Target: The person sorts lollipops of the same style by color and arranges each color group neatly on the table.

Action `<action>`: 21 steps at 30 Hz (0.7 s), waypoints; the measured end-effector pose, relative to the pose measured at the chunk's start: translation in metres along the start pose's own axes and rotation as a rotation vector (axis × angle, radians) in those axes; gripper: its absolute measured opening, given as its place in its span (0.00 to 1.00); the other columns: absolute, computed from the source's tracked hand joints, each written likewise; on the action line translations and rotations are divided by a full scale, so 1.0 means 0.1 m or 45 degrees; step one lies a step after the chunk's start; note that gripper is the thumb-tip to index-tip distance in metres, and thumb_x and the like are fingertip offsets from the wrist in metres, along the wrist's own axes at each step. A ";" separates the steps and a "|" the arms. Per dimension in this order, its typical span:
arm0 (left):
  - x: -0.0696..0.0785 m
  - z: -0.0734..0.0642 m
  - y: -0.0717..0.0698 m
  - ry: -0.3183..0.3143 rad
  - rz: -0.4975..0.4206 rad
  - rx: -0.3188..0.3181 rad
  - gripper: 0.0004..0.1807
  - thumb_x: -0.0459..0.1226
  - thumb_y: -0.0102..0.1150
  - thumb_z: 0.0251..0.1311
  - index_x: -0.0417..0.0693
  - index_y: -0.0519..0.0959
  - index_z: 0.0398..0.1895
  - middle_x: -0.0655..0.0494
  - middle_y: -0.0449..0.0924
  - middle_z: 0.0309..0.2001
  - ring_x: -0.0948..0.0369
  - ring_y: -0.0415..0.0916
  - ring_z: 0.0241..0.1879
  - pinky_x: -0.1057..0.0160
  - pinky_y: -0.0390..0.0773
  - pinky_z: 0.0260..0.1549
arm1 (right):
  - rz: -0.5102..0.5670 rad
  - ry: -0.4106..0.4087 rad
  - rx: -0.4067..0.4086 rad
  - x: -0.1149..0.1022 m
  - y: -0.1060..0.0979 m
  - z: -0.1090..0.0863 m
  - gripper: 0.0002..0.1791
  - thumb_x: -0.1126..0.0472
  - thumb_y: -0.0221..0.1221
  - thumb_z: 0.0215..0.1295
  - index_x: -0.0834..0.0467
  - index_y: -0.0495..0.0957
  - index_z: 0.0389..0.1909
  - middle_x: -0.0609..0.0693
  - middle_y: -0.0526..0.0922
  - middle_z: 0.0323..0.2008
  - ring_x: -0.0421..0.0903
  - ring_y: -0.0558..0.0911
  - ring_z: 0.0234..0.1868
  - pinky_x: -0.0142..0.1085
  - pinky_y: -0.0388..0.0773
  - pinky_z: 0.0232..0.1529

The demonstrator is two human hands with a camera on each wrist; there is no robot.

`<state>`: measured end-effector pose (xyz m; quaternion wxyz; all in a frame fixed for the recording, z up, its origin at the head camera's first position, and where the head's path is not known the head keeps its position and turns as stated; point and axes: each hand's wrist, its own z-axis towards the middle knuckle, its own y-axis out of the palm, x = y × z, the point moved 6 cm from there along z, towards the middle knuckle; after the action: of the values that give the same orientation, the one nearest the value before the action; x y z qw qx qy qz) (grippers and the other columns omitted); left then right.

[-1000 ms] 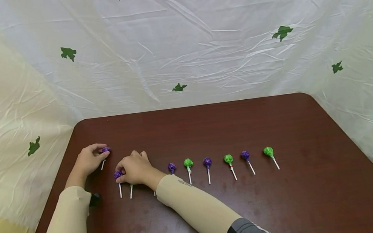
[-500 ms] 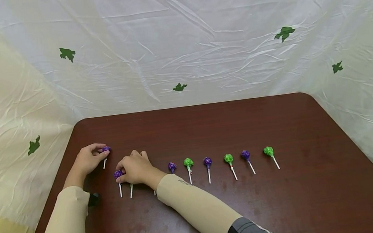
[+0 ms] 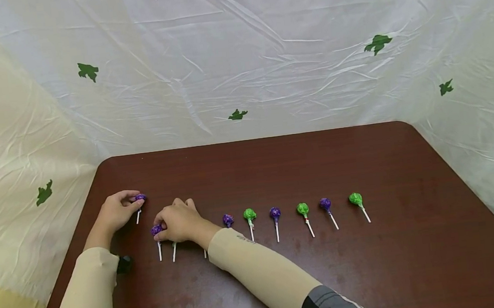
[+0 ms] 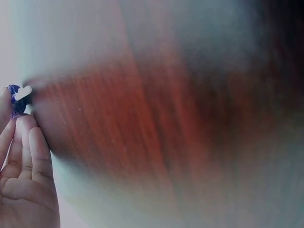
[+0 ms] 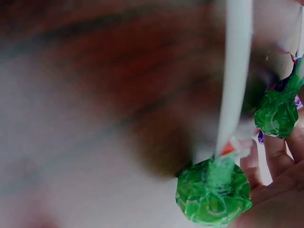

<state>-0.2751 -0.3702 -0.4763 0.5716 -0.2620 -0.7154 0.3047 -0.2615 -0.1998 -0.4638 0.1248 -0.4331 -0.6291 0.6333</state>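
Right sleeve (image 3: pixel 263 267): beige, angled across the table and partly hiding the row.
Right hand (image 3: pixel 179 223): thumb and fingertips brought together in a pinch on the head of a purple lollipop (image 3: pixel 156 229), its white stick pointing toward the person.
Beside that hand: two more white sticks (image 3: pixel 174 252) showing past its edge; the right wrist view has two green lollipops (image 5: pixel 213 192) close by.
Rest of the row: six lollipops, purple and green by turns, set apart, sticks nearward.
Left hand (image 3: pixel 117 211): slightly farther out, pinching the head of another purple lollipop (image 3: pixel 140 197); whether this one touches the table, I cannot tell.
Step in hand: seemingly, positioning a purple lollipop at the row's left end with each hand.
Next move: would call for gentle fingers, sparing the neighbour beside the right hand.
Table (image 3: pixel 387 159): dark reddish-brown.
Backdrop (image 3: pixel 262 37): pale, creased sheeting with green patches (image 3: pixel 237 115).
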 end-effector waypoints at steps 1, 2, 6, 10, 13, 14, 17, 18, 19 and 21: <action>0.00 0.00 0.00 0.000 0.002 0.001 0.24 0.43 0.57 0.70 0.34 0.75 0.60 0.34 0.79 0.52 0.50 0.78 0.43 0.62 0.78 0.40 | 0.005 0.003 -0.006 0.00 0.00 0.00 0.12 0.39 0.65 0.60 0.36 0.84 0.42 0.31 0.74 0.27 0.35 0.67 0.41 0.35 0.55 0.42; 0.00 0.00 0.00 0.005 0.001 0.003 0.24 0.42 0.57 0.70 0.34 0.75 0.60 0.34 0.79 0.52 0.50 0.78 0.43 0.63 0.77 0.39 | 0.009 0.007 -0.010 0.01 0.00 0.00 0.12 0.39 0.65 0.60 0.36 0.84 0.41 0.31 0.75 0.27 0.35 0.67 0.41 0.35 0.55 0.42; 0.01 0.00 0.00 0.014 -0.008 0.003 0.23 0.42 0.57 0.70 0.34 0.75 0.60 0.33 0.80 0.53 0.50 0.79 0.44 0.66 0.76 0.37 | 0.057 0.011 -0.017 0.03 -0.04 0.01 0.09 0.40 0.65 0.62 0.37 0.84 0.38 0.31 0.75 0.27 0.35 0.67 0.41 0.35 0.55 0.43; 0.01 0.00 -0.01 0.012 -0.009 0.002 0.23 0.42 0.57 0.70 0.34 0.75 0.60 0.33 0.79 0.54 0.48 0.79 0.46 0.62 0.78 0.40 | 0.136 0.017 -0.002 0.08 -0.15 0.05 0.09 0.41 0.64 0.64 0.39 0.84 0.40 0.32 0.76 0.28 0.36 0.67 0.41 0.36 0.55 0.44; 0.01 -0.01 -0.01 0.005 -0.008 0.008 0.23 0.43 0.57 0.70 0.35 0.74 0.60 0.33 0.79 0.54 0.47 0.78 0.47 0.60 0.78 0.42 | 0.180 0.049 0.027 0.17 -0.28 0.09 0.10 0.42 0.63 0.65 0.40 0.84 0.43 0.32 0.77 0.30 0.37 0.68 0.43 0.37 0.56 0.45; 0.01 -0.01 -0.01 0.006 -0.009 0.011 0.23 0.43 0.57 0.70 0.35 0.74 0.60 0.33 0.79 0.54 0.47 0.78 0.47 0.60 0.78 0.42 | 0.189 0.065 0.039 0.21 -0.32 0.10 0.11 0.42 0.63 0.65 0.40 0.84 0.44 0.33 0.78 0.31 0.38 0.68 0.43 0.37 0.56 0.45; 0.00 0.01 0.00 0.006 -0.005 0.015 0.23 0.43 0.57 0.70 0.35 0.75 0.60 0.34 0.79 0.53 0.48 0.78 0.46 0.62 0.76 0.41 | 0.211 0.123 0.078 0.34 -0.44 0.14 0.12 0.43 0.63 0.65 0.42 0.84 0.45 0.34 0.78 0.32 0.39 0.68 0.44 0.38 0.56 0.45; 0.00 0.01 0.00 0.010 -0.003 0.016 0.23 0.43 0.58 0.70 0.35 0.75 0.60 0.34 0.79 0.53 0.48 0.78 0.46 0.63 0.76 0.40 | 0.219 0.141 0.088 0.39 -0.47 0.15 0.12 0.43 0.63 0.65 0.43 0.84 0.45 0.35 0.78 0.32 0.40 0.69 0.44 0.39 0.56 0.45; 0.00 0.01 0.00 0.013 -0.005 0.017 0.23 0.43 0.58 0.69 0.35 0.75 0.60 0.34 0.79 0.53 0.48 0.78 0.46 0.64 0.75 0.40 | 0.223 0.163 0.098 0.44 -0.50 0.16 0.12 0.44 0.63 0.66 0.43 0.84 0.45 0.35 0.78 0.32 0.40 0.68 0.44 0.39 0.56 0.45; -0.01 0.02 0.00 0.014 -0.004 0.015 0.23 0.43 0.58 0.69 0.35 0.75 0.60 0.34 0.78 0.53 0.47 0.77 0.47 0.64 0.75 0.40 | 0.229 0.204 0.113 0.53 -0.53 0.18 0.12 0.44 0.63 0.66 0.44 0.84 0.44 0.36 0.78 0.32 0.41 0.68 0.44 0.40 0.56 0.46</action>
<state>-0.2767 -0.3711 -0.4772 0.5775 -0.2591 -0.7109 0.3067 -0.3258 -0.1652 -0.4400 0.1366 -0.5310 -0.5470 0.6325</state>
